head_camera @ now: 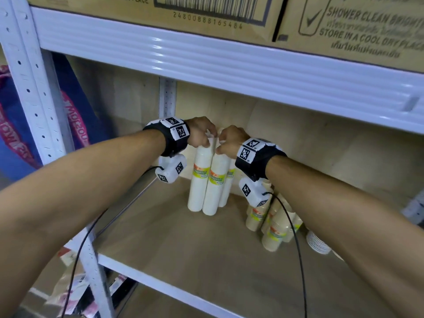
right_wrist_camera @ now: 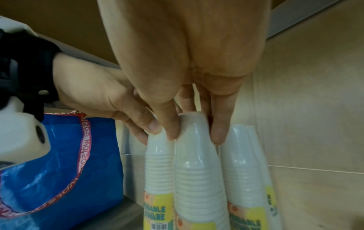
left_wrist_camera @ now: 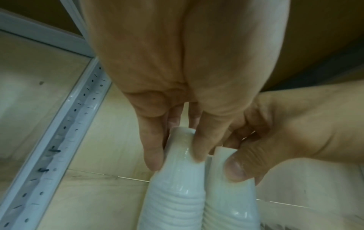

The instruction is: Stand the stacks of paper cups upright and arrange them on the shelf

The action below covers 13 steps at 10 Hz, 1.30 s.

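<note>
Several white paper cup stacks in clear wrap with yellow labels stand upright together at the back left of the wooden shelf board. My left hand pinches the top of the leftmost stack, its fingers curled round the top cup. My right hand pinches the top of the front stack beside it. In the right wrist view my right hand holds that stack, with another white stack just to the right against the back wall.
Brown paper cup stacks stand under my right wrist, and a white stack lies at the far right. The white shelf beam with cardboard boxes hangs low overhead. A blue bag sits left of the frame post.
</note>
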Each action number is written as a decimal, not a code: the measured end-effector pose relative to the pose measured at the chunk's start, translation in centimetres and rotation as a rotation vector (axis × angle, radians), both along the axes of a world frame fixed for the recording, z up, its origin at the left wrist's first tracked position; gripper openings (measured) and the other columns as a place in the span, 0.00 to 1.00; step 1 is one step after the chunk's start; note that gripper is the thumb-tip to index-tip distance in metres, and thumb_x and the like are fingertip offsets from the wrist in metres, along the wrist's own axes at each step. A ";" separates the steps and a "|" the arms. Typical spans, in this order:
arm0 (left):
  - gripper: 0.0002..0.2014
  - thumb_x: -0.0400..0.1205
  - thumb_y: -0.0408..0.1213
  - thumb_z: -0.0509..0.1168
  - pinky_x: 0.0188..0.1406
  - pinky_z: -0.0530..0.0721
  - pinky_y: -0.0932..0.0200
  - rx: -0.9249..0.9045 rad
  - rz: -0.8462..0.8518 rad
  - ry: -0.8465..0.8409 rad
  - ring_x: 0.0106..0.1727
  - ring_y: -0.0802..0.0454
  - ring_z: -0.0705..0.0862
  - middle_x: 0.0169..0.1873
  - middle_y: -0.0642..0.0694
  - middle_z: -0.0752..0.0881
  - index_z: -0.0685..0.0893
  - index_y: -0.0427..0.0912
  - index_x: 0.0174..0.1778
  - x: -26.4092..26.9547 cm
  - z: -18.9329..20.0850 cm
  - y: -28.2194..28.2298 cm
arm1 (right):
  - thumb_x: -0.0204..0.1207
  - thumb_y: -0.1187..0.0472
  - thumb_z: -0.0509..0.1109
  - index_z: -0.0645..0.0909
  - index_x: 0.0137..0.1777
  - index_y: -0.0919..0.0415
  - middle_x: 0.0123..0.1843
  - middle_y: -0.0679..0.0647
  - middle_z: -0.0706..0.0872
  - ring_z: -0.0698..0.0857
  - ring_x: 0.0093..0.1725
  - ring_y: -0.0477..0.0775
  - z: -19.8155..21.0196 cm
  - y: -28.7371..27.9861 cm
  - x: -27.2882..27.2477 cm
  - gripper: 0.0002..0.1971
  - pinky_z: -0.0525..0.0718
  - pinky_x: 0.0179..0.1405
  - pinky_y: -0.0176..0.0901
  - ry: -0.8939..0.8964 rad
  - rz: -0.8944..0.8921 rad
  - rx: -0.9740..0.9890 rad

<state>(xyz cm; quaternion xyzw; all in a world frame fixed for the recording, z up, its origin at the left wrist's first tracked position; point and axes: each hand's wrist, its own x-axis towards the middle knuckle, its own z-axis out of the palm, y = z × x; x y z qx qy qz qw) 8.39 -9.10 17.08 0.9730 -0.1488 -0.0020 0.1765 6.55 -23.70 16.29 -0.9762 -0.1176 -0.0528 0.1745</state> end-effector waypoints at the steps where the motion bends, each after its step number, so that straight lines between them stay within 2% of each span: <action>1: 0.19 0.81 0.31 0.69 0.52 0.88 0.50 0.013 -0.023 -0.006 0.60 0.41 0.84 0.67 0.43 0.79 0.82 0.46 0.69 0.4 -0.3 -0.9 | 0.71 0.60 0.79 0.83 0.63 0.62 0.60 0.58 0.86 0.86 0.58 0.58 -0.2 -1.0 -0.1 0.20 0.79 0.46 0.38 -0.002 -0.027 0.010; 3: 0.21 0.80 0.32 0.70 0.52 0.87 0.52 0.055 -0.066 -0.029 0.62 0.44 0.82 0.70 0.45 0.77 0.82 0.48 0.70 1.3 -1.0 -1.9 | 0.72 0.62 0.77 0.85 0.55 0.63 0.50 0.55 0.84 0.85 0.51 0.56 -0.4 -2.1 0.1 0.13 0.76 0.42 0.39 0.037 -0.022 0.030; 5: 0.22 0.81 0.33 0.69 0.64 0.83 0.46 0.094 -0.091 -0.045 0.67 0.44 0.79 0.72 0.46 0.76 0.80 0.48 0.71 2.0 -1.4 -2.4 | 0.71 0.62 0.77 0.79 0.45 0.58 0.46 0.53 0.82 0.82 0.46 0.54 -0.8 -2.6 0.7 0.09 0.73 0.31 0.37 0.033 -0.021 0.036; 6: 0.23 0.81 0.32 0.69 0.63 0.83 0.46 0.100 -0.109 -0.034 0.67 0.44 0.79 0.72 0.45 0.76 0.80 0.46 0.73 2.2 -1.6 -2.4 | 0.70 0.63 0.77 0.83 0.51 0.59 0.47 0.53 0.83 0.82 0.47 0.54 -0.9 -2.6 0.8 0.11 0.76 0.40 0.40 0.042 -0.014 0.049; 7: 0.23 0.81 0.32 0.68 0.63 0.83 0.46 0.099 -0.111 -0.020 0.68 0.43 0.78 0.72 0.45 0.76 0.79 0.47 0.74 2.2 -1.7 -2.3 | 0.69 0.62 0.77 0.85 0.57 0.59 0.50 0.54 0.86 0.84 0.48 0.54 -0.9 -2.6 0.9 0.16 0.78 0.43 0.41 0.054 -0.007 0.059; 8: 0.23 0.81 0.31 0.69 0.62 0.84 0.48 0.062 -0.107 0.021 0.67 0.43 0.79 0.72 0.44 0.77 0.79 0.46 0.73 2.3 -1.6 -2.1 | 0.68 0.61 0.77 0.85 0.55 0.58 0.50 0.54 0.86 0.86 0.50 0.55 -1.1 -2.5 1.2 0.15 0.77 0.41 0.40 0.057 -0.010 0.069; 9: 0.22 0.80 0.30 0.70 0.57 0.86 0.51 0.005 -0.097 0.046 0.65 0.44 0.80 0.70 0.44 0.78 0.80 0.45 0.72 2.1 -1.2 -2.1 | 0.68 0.61 0.77 0.84 0.52 0.57 0.48 0.53 0.85 0.85 0.49 0.55 -1.1 -2.3 1.1 0.12 0.74 0.31 0.35 0.052 -0.016 0.064; 10: 0.22 0.79 0.30 0.72 0.57 0.87 0.50 -0.047 -0.082 0.055 0.64 0.43 0.82 0.65 0.44 0.79 0.82 0.45 0.69 2.1 -0.8 -2.2 | 0.69 0.60 0.77 0.83 0.52 0.58 0.48 0.52 0.83 0.83 0.47 0.54 -1.0 -2.3 1.2 0.12 0.71 0.27 0.35 0.033 -0.027 0.060; 11: 0.21 0.77 0.34 0.74 0.55 0.88 0.48 -0.062 -0.073 0.066 0.57 0.41 0.86 0.59 0.43 0.83 0.82 0.49 0.67 1.7 0.1 -2.1 | 0.68 0.57 0.78 0.84 0.55 0.59 0.51 0.54 0.85 0.85 0.50 0.55 -0.8 -2.2 1.2 0.16 0.73 0.29 0.36 0.017 -0.037 0.054; 12: 0.21 0.76 0.40 0.75 0.54 0.87 0.50 -0.036 -0.062 0.041 0.54 0.44 0.86 0.58 0.47 0.83 0.82 0.53 0.66 1.4 1.1 -1.8 | 0.69 0.47 0.76 0.84 0.56 0.57 0.56 0.54 0.85 0.85 0.54 0.56 -0.6 -2.4 1.4 0.20 0.79 0.42 0.40 -0.043 -0.042 0.068; 13: 0.21 0.76 0.49 0.73 0.61 0.84 0.50 0.022 -0.055 -0.027 0.56 0.49 0.83 0.57 0.50 0.84 0.81 0.55 0.66 1.4 2.1 -1.1 | 0.70 0.44 0.74 0.83 0.59 0.56 0.59 0.53 0.84 0.84 0.56 0.55 -0.2 -3.0 1.4 0.23 0.83 0.50 0.43 -0.133 -0.044 0.126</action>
